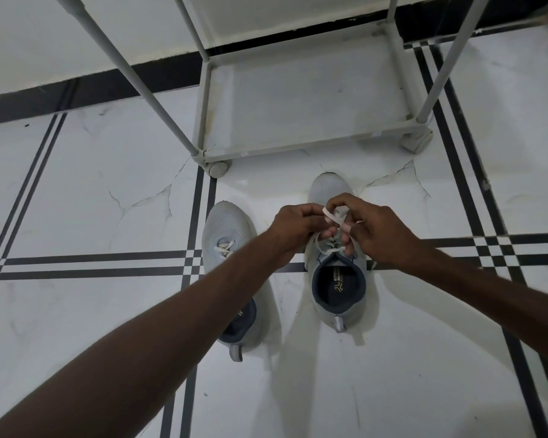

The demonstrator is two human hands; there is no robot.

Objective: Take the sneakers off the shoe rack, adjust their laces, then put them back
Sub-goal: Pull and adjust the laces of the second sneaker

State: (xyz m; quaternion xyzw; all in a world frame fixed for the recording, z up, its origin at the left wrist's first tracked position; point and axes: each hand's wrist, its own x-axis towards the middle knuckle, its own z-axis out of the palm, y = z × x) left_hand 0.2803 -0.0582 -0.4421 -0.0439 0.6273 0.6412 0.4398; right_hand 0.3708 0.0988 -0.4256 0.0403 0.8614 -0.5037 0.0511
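Observation:
Two light grey sneakers with dark blue linings stand side by side on the floor, toes toward the rack. Over the right sneaker [336, 289] both hands meet. My left hand [293, 227] pinches one white lace [331, 214] end, and my right hand [374, 230] pinches the other, with a loop between the fingers above the tongue. The left sneaker [225, 229] lies partly under my left forearm; its laces show crossed near the toe. The grey shoe rack [301, 143] stands just beyond the sneakers, its bottom shelf bare.
The floor is white marble tile with black double stripes [92, 263]. The rack's slanted tube posts [121, 64] rise on the left and right. A wall with a black skirting [92, 86] runs behind the rack.

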